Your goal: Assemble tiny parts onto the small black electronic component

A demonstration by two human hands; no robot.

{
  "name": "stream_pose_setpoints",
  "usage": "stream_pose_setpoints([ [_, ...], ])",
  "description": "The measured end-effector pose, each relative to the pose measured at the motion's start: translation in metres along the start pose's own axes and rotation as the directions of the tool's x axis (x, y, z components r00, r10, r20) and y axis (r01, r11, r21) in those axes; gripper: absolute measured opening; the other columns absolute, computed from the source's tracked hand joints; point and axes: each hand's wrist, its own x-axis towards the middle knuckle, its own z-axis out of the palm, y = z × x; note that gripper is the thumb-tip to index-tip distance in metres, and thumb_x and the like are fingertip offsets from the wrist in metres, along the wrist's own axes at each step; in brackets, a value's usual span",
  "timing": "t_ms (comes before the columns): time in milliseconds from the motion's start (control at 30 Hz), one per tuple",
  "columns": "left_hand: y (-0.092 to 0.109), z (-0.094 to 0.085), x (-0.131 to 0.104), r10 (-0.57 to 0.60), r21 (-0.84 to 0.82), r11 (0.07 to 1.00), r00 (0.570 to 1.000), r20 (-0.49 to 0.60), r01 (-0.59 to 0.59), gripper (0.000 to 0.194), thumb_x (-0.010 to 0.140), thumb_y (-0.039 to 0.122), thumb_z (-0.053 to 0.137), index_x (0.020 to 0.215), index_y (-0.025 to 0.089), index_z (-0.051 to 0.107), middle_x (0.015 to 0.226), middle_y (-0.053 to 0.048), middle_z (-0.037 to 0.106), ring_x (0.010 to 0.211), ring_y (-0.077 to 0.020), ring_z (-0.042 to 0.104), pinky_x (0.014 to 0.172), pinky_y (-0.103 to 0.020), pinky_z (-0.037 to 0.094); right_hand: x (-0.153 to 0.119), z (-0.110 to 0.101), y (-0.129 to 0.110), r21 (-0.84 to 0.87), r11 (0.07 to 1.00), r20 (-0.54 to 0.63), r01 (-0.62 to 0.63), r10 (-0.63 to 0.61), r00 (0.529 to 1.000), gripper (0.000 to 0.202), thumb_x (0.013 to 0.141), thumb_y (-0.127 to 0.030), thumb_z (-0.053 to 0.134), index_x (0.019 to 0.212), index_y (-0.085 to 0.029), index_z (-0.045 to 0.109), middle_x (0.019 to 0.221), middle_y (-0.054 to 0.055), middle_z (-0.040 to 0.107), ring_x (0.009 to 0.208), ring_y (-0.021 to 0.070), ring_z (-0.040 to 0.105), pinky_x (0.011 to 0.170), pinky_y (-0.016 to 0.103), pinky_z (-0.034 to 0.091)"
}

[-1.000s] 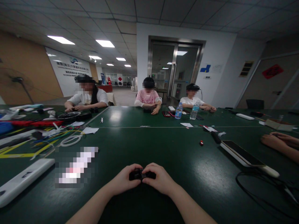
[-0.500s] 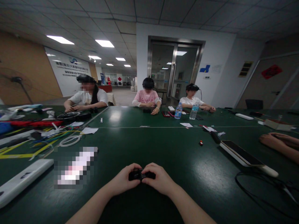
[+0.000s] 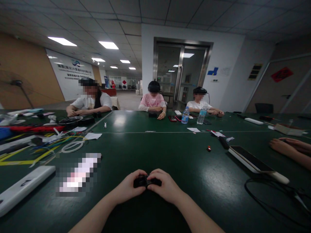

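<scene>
At the near middle of the green table, my left hand [image 3: 128,188] and my right hand [image 3: 168,186] are close together, thumbs and fingers closed. Between them they grip a small black object [image 3: 155,182], one hand at each end. A narrow part of it shows in the gap between my thumbs. Its kind is hard to make out, since the fingers cover much of it and it is dark. To the left of my hands lies a pixelated lit screen [image 3: 80,173].
A long white device [image 3: 26,187] lies at the left, near tangled cables [image 3: 73,146]. On the right are a phone [image 3: 251,158] on a white device, a black cable [image 3: 257,197] and a small red item [image 3: 209,148]. Across the table sit several people, with two water bottles [image 3: 201,116] nearby.
My hands and the black object stay almost exactly where they were. The view shifts very slightly, and the person opposite in pink moves a little.
</scene>
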Motion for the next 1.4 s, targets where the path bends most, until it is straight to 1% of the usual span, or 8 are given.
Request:
stream_pose_setpoints([
  [200, -0.005, 0.001, 0.001, 0.008, 0.048, 0.999, 0.999, -0.042, -0.006, 0.035, 0.072, 0.017, 0.058, 0.106, 0.022, 0.051, 0.104, -0.002, 0.060, 0.099, -0.0185, 0.056, 0.090, -0.031, 0.042, 0.001, 0.000, 0.000, 0.002, 0.999, -0.093, 0.039, -0.039, 0.995, 0.020, 0.074, -0.025, 0.065, 0.094, -0.026, 0.064, 0.108, 0.002, 0.057, 0.106, 0.0202, 0.050, 0.093, 0.036, 0.038],
  [367, -0.004, 0.001, 0.000, -0.017, -0.007, 1.000, 1.000, -0.022, 0.017, 0.035, 0.073, 0.020, 0.059, 0.107, 0.022, 0.051, 0.105, -0.001, 0.060, 0.099, -0.0199, 0.056, 0.089, -0.033, 0.042, 0.000, -0.005, 0.000, 0.040, 0.998, -0.160, 0.045, -0.038, 0.986, 0.018, 0.076, -0.025, 0.062, 0.094, -0.026, 0.063, 0.104, 0.002, 0.059, 0.104, 0.0202, 0.052, 0.092, 0.036, 0.040],
  [533, -0.001, -0.001, -0.001, -0.047, -0.012, 0.999, 0.999, -0.011, 0.047, 0.036, 0.072, 0.020, 0.059, 0.108, 0.022, 0.051, 0.103, -0.001, 0.061, 0.098, -0.0198, 0.057, 0.087, -0.032, 0.042, 0.000, -0.008, 0.007, 0.053, 0.999, -0.215, 0.008, 0.003, 0.977, 0.023, 0.077, -0.026, 0.059, 0.100, -0.026, 0.061, 0.101, 0.002, 0.060, 0.100, 0.0198, 0.055, 0.090, 0.036, 0.042],
  [667, -0.001, -0.001, -0.001, -0.052, -0.026, 0.998, 0.999, 0.001, 0.052, 0.036, 0.073, 0.021, 0.059, 0.108, 0.022, 0.050, 0.103, -0.001, 0.060, 0.097, -0.0198, 0.057, 0.086, -0.032, 0.043, -0.001, -0.011, 0.010, 0.074, 0.997, -0.236, 0.016, 0.002, 0.972, 0.024, 0.079, -0.027, 0.057, 0.103, -0.025, 0.059, 0.102, 0.002, 0.060, 0.100, 0.0198, 0.055, 0.091, 0.037, 0.042],
  [867, -0.002, -0.001, -0.001, -0.045, -0.029, 0.999, 0.999, -0.010, 0.044, 0.036, 0.073, 0.020, 0.059, 0.108, 0.021, 0.051, 0.103, -0.002, 0.061, 0.096, -0.0201, 0.058, 0.085, -0.032, 0.043, -0.004, -0.017, 0.009, 0.103, 0.994, -0.290, 0.026, 0.005, 0.957, 0.029, 0.079, -0.028, 0.056, 0.108, -0.025, 0.056, 0.101, 0.002, 0.060, 0.099, 0.0194, 0.056, 0.091, 0.038, 0.042],
  [1033, -0.002, -0.001, 0.000, -0.044, -0.042, 0.998, 0.999, -0.005, 0.043, 0.037, 0.073, 0.020, 0.059, 0.109, 0.022, 0.050, 0.104, -0.002, 0.061, 0.097, -0.0198, 0.058, 0.086, -0.032, 0.043, -0.006, -0.021, 0.007, 0.137, 0.990, -0.322, 0.042, 0.005, 0.947, 0.027, 0.081, -0.028, 0.054, 0.107, -0.024, 0.056, 0.100, 0.003, 0.059, 0.099, 0.0197, 0.055, 0.090, 0.039, 0.043],
  [1200, -0.002, 0.000, 0.000, -0.054, -0.046, 0.998, 0.999, -0.006, 0.054, 0.038, 0.072, 0.018, 0.060, 0.109, 0.022, 0.050, 0.105, -0.002, 0.062, 0.098, -0.0200, 0.057, 0.088, -0.032, 0.042, -0.006, -0.024, 0.010, 0.155, 0.984, -0.374, 0.085, -0.021, 0.927, 0.024, 0.081, -0.027, 0.053, 0.104, -0.023, 0.057, 0.098, 0.003, 0.060, 0.097, 0.0195, 0.056, 0.089, 0.038, 0.043],
  [1400, -0.002, -0.001, 0.000, -0.054, -0.044, 0.998, 0.999, 0.004, 0.054, 0.039, 0.073, 0.020, 0.061, 0.111, 0.023, 0.050, 0.108, -0.002, 0.061, 0.100, -0.0205, 0.057, 0.088, -0.033, 0.042, -0.006, -0.027, 0.018, 0.173, 0.982, -0.422, 0.074, 0.007, 0.907, 0.026, 0.082, -0.029, 0.051, 0.107, -0.024, 0.055, 0.097, 0.003, 0.059, 0.095, 0.0199, 0.056, 0.087, 0.038, 0.044],
])
